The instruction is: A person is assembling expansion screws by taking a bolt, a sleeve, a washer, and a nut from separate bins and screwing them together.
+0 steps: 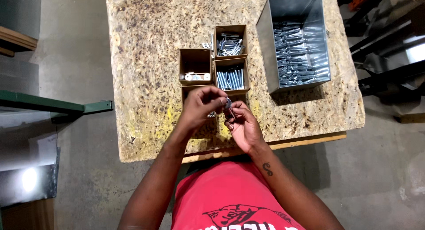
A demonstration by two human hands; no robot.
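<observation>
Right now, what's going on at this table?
A person in a red shirt holds a small metal fastener between the left hand and right hand, over a chipboard table. Ahead sit small cardboard boxes of metal hardware, and a metal bin filled with long bolts.
</observation>
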